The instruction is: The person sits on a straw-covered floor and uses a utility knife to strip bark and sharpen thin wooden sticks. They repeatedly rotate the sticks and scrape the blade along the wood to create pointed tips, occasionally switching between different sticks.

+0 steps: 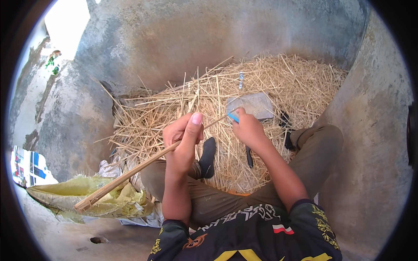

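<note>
— Where did the stick sit in the hands?

— The left hand point(183, 137) was closed in a fist around one long bamboo stick point(130, 173), thumb up along the shaft. The grip lay well toward the thin end: most of the stick ran out below and to the left of the fist, its thick butt ending over the yellowish sack point(93, 198) on the ground. Only a short thin stretch went on up and to the right toward the other hand.

— And the right?

— The right hand point(248, 129) was curled shut on a small blue-handled tool point(234, 116), a knife or cutter as far as I could tell; only the blue end showed past the fingers. That blue end sat right at the thin tip of the stick, touching or very nearly so.

— What could you count?

— One stick, one blue tool, two hands, both full. One flat grey stone point(252, 105) lay on the straw point(278, 78) just beyond the right hand. One dark-handled tool point(249, 157) lay in the straw under the right wrist. One dark-socked foot point(207, 156) showed between the forearms; another dark shape lay past the right knee, too hidden to name. The straw was one loose heap, its stalks too many to count.

— And the person?

— Seated cross-legged against the grey concrete wall point(217, 35), stick held above the lap.
</note>
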Demonstrator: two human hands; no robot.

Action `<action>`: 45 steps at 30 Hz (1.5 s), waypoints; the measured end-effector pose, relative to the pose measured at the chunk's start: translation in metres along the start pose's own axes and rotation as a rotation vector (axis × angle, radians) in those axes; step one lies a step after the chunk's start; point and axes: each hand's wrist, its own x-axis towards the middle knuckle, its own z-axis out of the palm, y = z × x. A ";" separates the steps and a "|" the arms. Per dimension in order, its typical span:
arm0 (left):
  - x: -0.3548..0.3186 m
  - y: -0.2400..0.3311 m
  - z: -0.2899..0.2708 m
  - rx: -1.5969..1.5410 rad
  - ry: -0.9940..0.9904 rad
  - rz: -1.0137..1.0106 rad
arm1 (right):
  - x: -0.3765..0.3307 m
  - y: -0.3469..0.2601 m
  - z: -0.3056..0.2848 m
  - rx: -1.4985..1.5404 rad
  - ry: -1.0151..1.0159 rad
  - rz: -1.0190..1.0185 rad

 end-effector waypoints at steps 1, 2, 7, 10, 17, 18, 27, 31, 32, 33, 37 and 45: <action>0.000 -0.002 0.000 -0.039 0.016 0.001 | -0.004 -0.004 -0.006 0.007 -0.057 -0.024; 0.000 -0.006 -0.001 -0.078 0.032 0.002 | -0.009 -0.012 -0.012 0.037 -0.124 -0.027; 0.000 -0.009 0.019 -0.463 0.161 0.116 | -0.028 -0.032 0.010 0.151 -0.217 0.030; -0.006 -0.010 0.031 -0.484 0.322 0.119 | -0.011 0.001 0.041 0.045 -0.191 0.123; -0.005 -0.015 0.037 -0.536 0.515 0.137 | -0.033 -0.029 0.016 0.152 -0.214 0.058; -0.006 -0.014 0.032 -0.541 0.524 0.095 | -0.040 -0.034 0.012 0.157 -0.207 0.020; -0.014 -0.017 0.039 -0.554 0.527 0.138 | -0.015 -0.011 0.036 0.049 -0.264 0.137; -0.006 -0.020 0.030 -0.584 0.559 0.122 | -0.036 -0.030 0.021 0.126 -0.242 0.072; -0.007 -0.020 0.031 -0.594 0.564 0.107 | -0.030 -0.022 0.026 0.145 -0.273 0.133; -0.008 -0.018 0.033 -0.567 0.574 0.103 | -0.022 -0.013 0.033 0.166 -0.306 0.188; -0.008 -0.014 0.032 -0.547 0.520 0.111 | 0.012 0.025 0.049 -0.062 -0.215 0.256; -0.018 0.020 -0.040 -0.671 0.237 0.271 | 0.005 0.002 0.005 0.038 -0.176 -0.143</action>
